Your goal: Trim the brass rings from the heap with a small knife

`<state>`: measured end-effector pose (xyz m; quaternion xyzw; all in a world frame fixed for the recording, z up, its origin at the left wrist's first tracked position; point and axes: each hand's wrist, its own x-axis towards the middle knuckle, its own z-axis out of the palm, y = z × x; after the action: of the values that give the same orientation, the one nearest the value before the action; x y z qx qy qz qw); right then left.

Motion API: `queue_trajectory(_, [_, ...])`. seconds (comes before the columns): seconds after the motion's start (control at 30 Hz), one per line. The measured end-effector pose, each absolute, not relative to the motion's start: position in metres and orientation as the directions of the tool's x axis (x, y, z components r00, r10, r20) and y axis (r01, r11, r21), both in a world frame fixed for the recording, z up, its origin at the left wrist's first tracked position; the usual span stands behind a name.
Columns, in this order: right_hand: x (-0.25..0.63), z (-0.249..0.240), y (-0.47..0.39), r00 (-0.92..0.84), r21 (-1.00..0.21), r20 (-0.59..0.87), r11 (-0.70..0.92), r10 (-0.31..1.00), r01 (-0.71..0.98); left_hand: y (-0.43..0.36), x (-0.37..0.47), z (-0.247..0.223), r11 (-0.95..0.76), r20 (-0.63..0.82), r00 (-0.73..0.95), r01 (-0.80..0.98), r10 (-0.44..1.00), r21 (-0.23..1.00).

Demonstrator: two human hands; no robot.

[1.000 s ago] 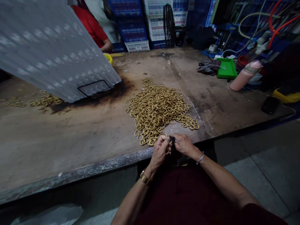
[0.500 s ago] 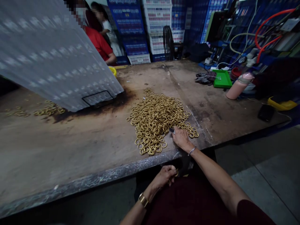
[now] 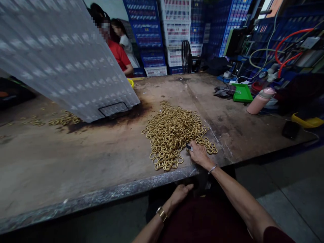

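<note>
Brass-coloured rings (image 3: 174,126) lie in a wide, loose heap on the worn table (image 3: 101,155). At the heap's near right edge is my right hand (image 3: 199,154), its fingers closed around a small dark-and-grey object (image 3: 189,147) whose kind I cannot make out. That object's dark end touches or almost touches the rings. Below the table's front edge, over my lap, my left hand (image 3: 180,194) has its fingers stretched out, and no ring shows in it. Part of its fingertips is in shadow.
A large ribbed translucent panel (image 3: 76,67) leans over the table's left side, more rings (image 3: 64,118) beside it. At right stand a pink bottle (image 3: 260,101), a green tray (image 3: 242,92) and a phone-like black object (image 3: 290,130). Beyond are stacked crates (image 3: 177,32) and people.
My left hand has loosened from its closed grip, and the ring that showed at its fingertips is out of sight. My right hand stays at the heap. The whole view has shifted slightly.
</note>
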<state>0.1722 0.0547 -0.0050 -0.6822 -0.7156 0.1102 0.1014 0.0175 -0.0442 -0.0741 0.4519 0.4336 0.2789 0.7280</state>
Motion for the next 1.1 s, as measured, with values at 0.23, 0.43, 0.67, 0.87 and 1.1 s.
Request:
queue_trajectory(0.23, [0.178,-0.009,0.021,-0.201,-0.622,0.127,0.236,0.971,0.747,-0.046,0.023,-0.009,0.358,-0.340,0.197,-0.064,0.920,0.932])
queue_trajectory(0.43, [0.171,-0.001,0.004,-0.247,-0.767,0.151,0.271,0.957,0.582,-0.021,0.020,-0.005,0.317,-0.303,0.096,-0.235,0.948,0.919])
queue_trajectory(0.67, [0.165,-0.001,0.006,-0.175,-0.927,0.027,0.091,0.984,0.364,-0.017,0.021,-0.003,0.356,-0.314,0.182,-0.296,0.932,0.886])
queue_trajectory(0.87, [0.161,0.004,0.007,-0.152,-0.951,-0.050,0.000,0.987,0.310,-0.016,0.021,-0.001,0.419,-0.353,0.246,-0.321,0.903,0.850])
queue_trajectory(1.1, [0.163,-0.004,0.010,-0.120,-0.961,-0.151,-0.118,0.981,0.248,-0.017,0.023,-0.006,0.394,-0.312,0.267,-0.359,0.912,0.846])
